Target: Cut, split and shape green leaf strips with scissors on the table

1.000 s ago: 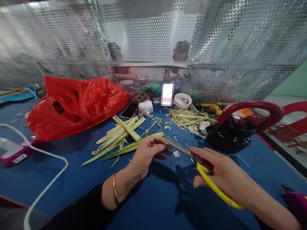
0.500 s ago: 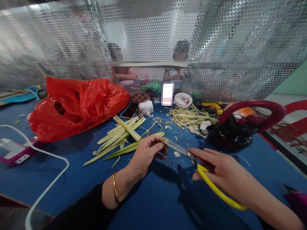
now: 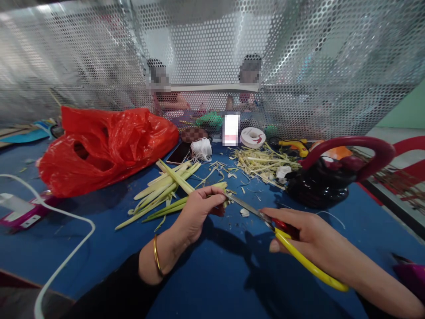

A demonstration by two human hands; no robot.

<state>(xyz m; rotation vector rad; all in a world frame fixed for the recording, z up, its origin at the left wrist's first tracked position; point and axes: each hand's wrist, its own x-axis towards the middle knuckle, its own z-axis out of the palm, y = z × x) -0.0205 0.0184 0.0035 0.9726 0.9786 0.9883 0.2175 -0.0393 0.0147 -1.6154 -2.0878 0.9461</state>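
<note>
My left hand, with a gold bangle on its wrist, is closed in a pinch on the end of a pale green plant stalk. Part of that stalk is hidden behind the fingers. My right hand grips scissors with yellow and red handles. Their blades point left, and the tips are at the stalk end beside my left fingertips; whether they touch it I cannot make out. Beyond my left hand, several pale green stalks lie in a loose pile on the blue table.
A red plastic bag lies at the back left. Thin trimmings are heaped near a white spool. A black pot with a dark red handle stands right. A white cable crosses the left side. Perforated metal closes the back.
The scissor blades look narrower and closer together than before. My right hand has shifted slightly right, and more of the red handle shows. My left hand has barely moved.
</note>
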